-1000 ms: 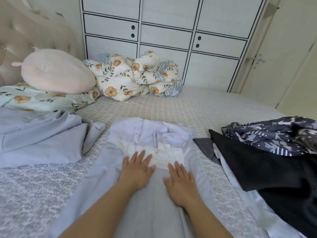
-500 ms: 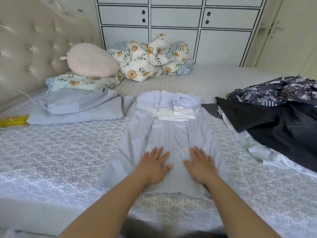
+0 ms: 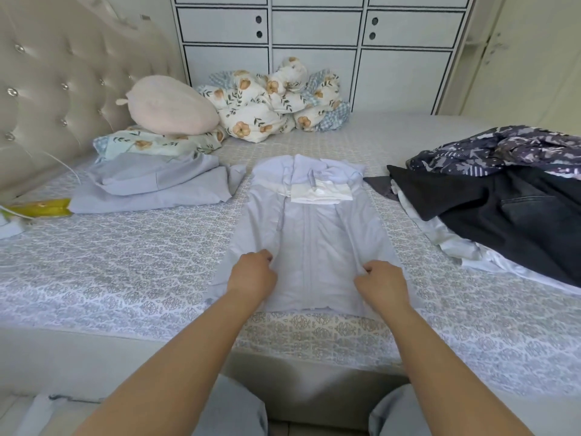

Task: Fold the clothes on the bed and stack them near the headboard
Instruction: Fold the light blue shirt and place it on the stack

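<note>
While both fists pinch fabric near the hem, left hand [image 3: 251,275] and right hand [image 3: 382,280] grip the pale lilac thin-fabric hooded jacket [image 3: 311,228], laid flat mid-bed with its hood at 12 o'clock. Looks light, limp and likely slippery; best held at hem corners. Folded lilac garment [image 3: 151,187] at 10 o'clock by the tufted beige headboard [image 3: 56,83]; dark unfolded clothes pile [image 3: 503,206] at 2 o'clock.

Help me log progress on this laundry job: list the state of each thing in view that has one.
left hand: curled, pinching the lavender jacket
right hand: curled, pinching the lavender jacket
lavender jacket: flat on the bed, sides folded in, not yet folded up
lavender garment: folded, lying by the pillow
black garment: unfolded, heaped
patterned navy garment: crumpled on top of the heap
floral quilt: bunched up
cabinet doors: closed
</note>
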